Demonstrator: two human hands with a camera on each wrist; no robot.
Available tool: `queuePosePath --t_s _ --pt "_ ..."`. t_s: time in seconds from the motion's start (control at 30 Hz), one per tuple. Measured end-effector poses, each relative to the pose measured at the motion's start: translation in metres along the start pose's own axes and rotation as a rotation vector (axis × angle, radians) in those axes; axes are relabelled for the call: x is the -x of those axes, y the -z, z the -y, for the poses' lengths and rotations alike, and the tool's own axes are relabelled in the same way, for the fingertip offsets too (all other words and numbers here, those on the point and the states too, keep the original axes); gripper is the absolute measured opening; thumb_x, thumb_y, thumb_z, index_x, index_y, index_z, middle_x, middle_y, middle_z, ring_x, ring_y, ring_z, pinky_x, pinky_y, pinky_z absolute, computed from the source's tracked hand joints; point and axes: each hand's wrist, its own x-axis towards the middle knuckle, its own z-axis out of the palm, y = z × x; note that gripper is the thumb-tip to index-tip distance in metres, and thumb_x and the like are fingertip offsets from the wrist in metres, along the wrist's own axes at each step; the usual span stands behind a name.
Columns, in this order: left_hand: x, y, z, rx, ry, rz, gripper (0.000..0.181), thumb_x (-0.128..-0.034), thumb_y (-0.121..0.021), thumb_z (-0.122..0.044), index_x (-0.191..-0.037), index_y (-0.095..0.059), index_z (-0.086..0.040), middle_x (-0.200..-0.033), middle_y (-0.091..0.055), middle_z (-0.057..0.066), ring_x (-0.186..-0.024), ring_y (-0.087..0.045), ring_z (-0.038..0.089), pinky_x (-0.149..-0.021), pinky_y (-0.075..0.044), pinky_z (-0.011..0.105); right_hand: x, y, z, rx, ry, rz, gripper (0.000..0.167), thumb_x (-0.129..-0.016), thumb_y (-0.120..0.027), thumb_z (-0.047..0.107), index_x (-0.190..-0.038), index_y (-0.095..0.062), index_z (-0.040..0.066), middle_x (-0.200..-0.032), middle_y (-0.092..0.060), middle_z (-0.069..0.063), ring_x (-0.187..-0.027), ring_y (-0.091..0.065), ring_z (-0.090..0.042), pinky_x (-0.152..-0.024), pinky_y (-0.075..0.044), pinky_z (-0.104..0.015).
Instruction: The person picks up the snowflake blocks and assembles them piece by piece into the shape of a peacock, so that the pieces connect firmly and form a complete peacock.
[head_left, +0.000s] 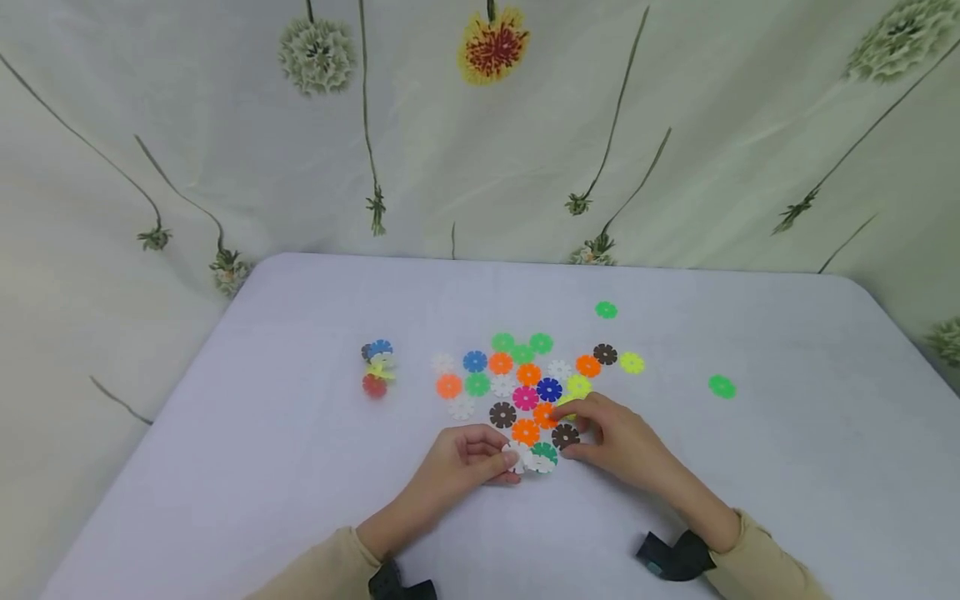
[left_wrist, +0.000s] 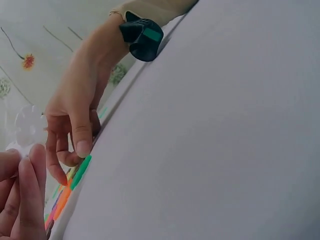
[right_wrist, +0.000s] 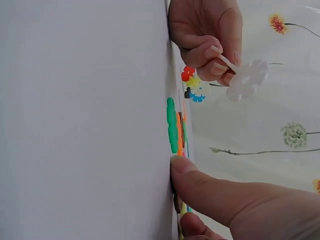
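My left hand pinches a white notched plastic disc between thumb and fingers. A second white disc is joined to it at an angle; the left wrist view shows this white piece above the fingertips. My right hand is low over the table to the right, thumb and index finger spread. Its thumb is beside a dark brown disc and its index fingertip reaches an orange disc. A dark green disc lies partly behind the white piece.
Many flat coloured discs lie beyond the hands, such as a pink disc. A joined stack of discs stands to the left. Single green discs lie farther right and back on the white table. A flowered cloth hangs behind.
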Motion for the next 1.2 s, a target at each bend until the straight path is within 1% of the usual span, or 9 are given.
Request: queuePosePath --t_s 0.17,0.37,0.5,0.67,0.8,0.93,1.0,1.07,1.2 --pt "0.001 0.000 -0.002 -0.004 0.005 -0.004 0.019 -0.0868 -0.065 -0.003 -0.096 -0.058 0.012 -0.086 -0.065 0.018 -0.078 -0.068 0.028 -0.075 -0.053 0.036 -0.001 -0.004 -0.006 -0.035 -0.020 -0.025 0.028 -0.073 -0.080 0.008 -0.095 -0.067 0.017 -0.078 -0.048 0.006 -0.063 -0.044 -0.011 -0.053 -0.040 -0.023" --pt "0.001 0.001 -0.003 -0.005 -0.003 -0.001 0.018 -0.0865 -0.065 -0.001 -0.095 -0.058 0.013 -0.085 -0.066 0.019 -0.077 -0.068 0.027 -0.075 -0.053 0.036 0.000 -0.002 -0.012 -0.050 -0.014 -0.068 0.032 -0.071 -0.081 0.006 -0.100 -0.067 0.013 -0.078 -0.049 0.005 -0.062 -0.045 -0.010 -0.053 -0.041 -0.022" --pt "0.000 0.001 -0.002 -0.015 0.014 -0.007 0.018 -0.0863 -0.066 -0.003 -0.094 -0.059 0.011 -0.085 -0.066 0.017 -0.078 -0.068 0.028 -0.075 -0.053 0.036 -0.001 -0.002 -0.012 -0.050 -0.008 -0.050 0.030 -0.072 -0.081 0.007 -0.098 -0.066 0.013 -0.079 -0.049 0.004 -0.062 -0.045 -0.010 -0.053 -0.041 -0.022" --pt "0.001 0.001 -0.002 -0.045 0.043 -0.018 0.019 -0.0864 -0.067 -0.006 -0.096 -0.060 0.010 -0.086 -0.067 0.017 -0.079 -0.068 0.028 -0.076 -0.053 0.035 0.000 -0.002 -0.007 -0.071 -0.044 -0.042 0.028 -0.072 -0.080 0.005 -0.091 -0.059 0.012 -0.078 -0.052 0.006 -0.063 -0.048 -0.010 -0.055 -0.044 -0.022" --pt "0.002 0.001 -0.002 -0.046 0.065 -0.033 0.019 -0.0866 -0.066 -0.004 -0.098 -0.061 0.010 -0.086 -0.067 0.017 -0.077 -0.068 0.028 -0.075 -0.053 0.034 0.001 -0.003 0.000 -0.231 -0.052 -0.039 0.020 -0.078 -0.074 0.000 -0.089 -0.060 0.009 -0.078 -0.061 0.004 -0.068 -0.059 -0.011 -0.064 -0.052 -0.023" --pt "0.002 0.002 -0.004 -0.025 0.067 -0.040 0.021 -0.0871 -0.065 -0.004 -0.099 -0.060 0.013 -0.086 -0.067 0.020 -0.075 -0.068 0.028 -0.074 -0.053 0.035 0.002 -0.006 0.009 -0.532 0.006 -0.013 0.012 -0.083 -0.067 -0.004 -0.094 -0.065 -0.002 -0.087 -0.068 -0.008 -0.077 -0.068 -0.020 -0.071 -0.054 -0.031" --pt "0.002 0.002 -0.004 -0.027 0.072 -0.041 0.022 -0.0875 -0.065 -0.005 -0.100 -0.061 0.013 -0.087 -0.067 0.020 -0.075 -0.068 0.028 -0.074 -0.053 0.035 0.003 -0.009 0.012 -0.641 0.032 0.005 0.011 -0.085 -0.065 -0.004 -0.096 -0.065 -0.006 -0.089 -0.069 -0.013 -0.080 -0.068 -0.024 -0.072 -0.054 -0.033" --pt "0.002 0.002 -0.005 -0.035 0.084 -0.045 0.023 -0.0876 -0.066 -0.007 -0.101 -0.062 0.012 -0.087 -0.067 0.020 -0.075 -0.068 0.027 -0.073 -0.053 0.034 0.004 -0.011 0.015 -0.699 0.043 0.014 0.010 -0.086 -0.063 -0.004 -0.095 -0.065 -0.008 -0.089 -0.069 -0.014 -0.080 -0.068 -0.026 -0.072 -0.054 -0.034" --pt "0.002 0.003 -0.006 -0.046 0.120 -0.054 0.024 -0.0877 -0.066 -0.010 -0.101 -0.063 0.010 -0.087 -0.068 0.018 -0.075 -0.068 0.026 -0.073 -0.053 0.033 0.005 -0.016 0.018 -0.734 0.064 0.012 0.008 -0.086 -0.063 -0.004 -0.094 -0.064 -0.008 -0.089 -0.069 -0.015 -0.080 -0.068 -0.026 -0.072 -0.054 -0.035"
